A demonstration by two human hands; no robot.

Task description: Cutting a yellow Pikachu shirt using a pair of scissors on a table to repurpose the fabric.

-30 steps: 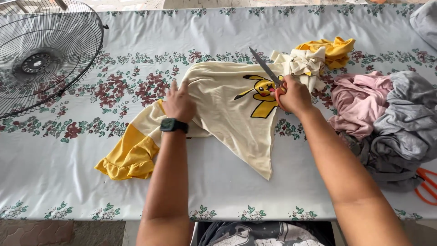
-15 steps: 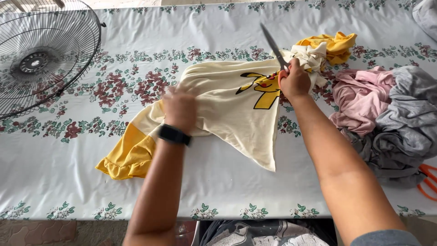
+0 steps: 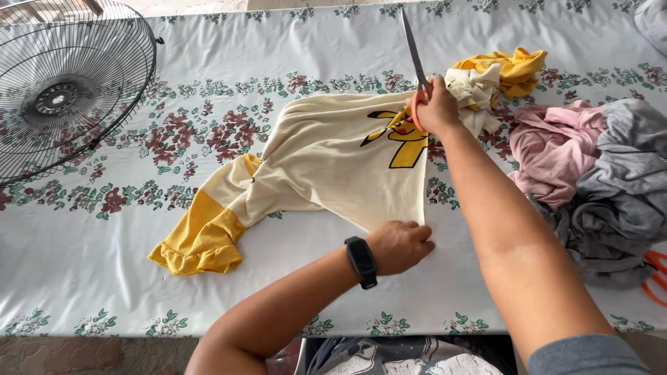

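A cream shirt [image 3: 333,163] with yellow ruffled sleeves and a yellow cartoon print lies spread on a floral tablecloth [image 3: 104,278]. My left hand [image 3: 399,245], with a black watch on its wrist, grips the shirt's lower corner near the table's front. My right hand [image 3: 438,107] holds long scissors [image 3: 415,52] with orange handles, the blades pointing away, at the shirt's upper right edge beside the print.
Cream and yellow cloth scraps [image 3: 497,80] lie just right of my right hand. A heap of pink and grey clothes [image 3: 597,173] fills the right side, with orange scissor handles [image 3: 653,278] at its edge. A wire fan grille [image 3: 66,83] lies at the far left.
My left hand has left the shirt's middle and come down to its lower corner. My right hand with the scissors has stayed at the upper right edge.
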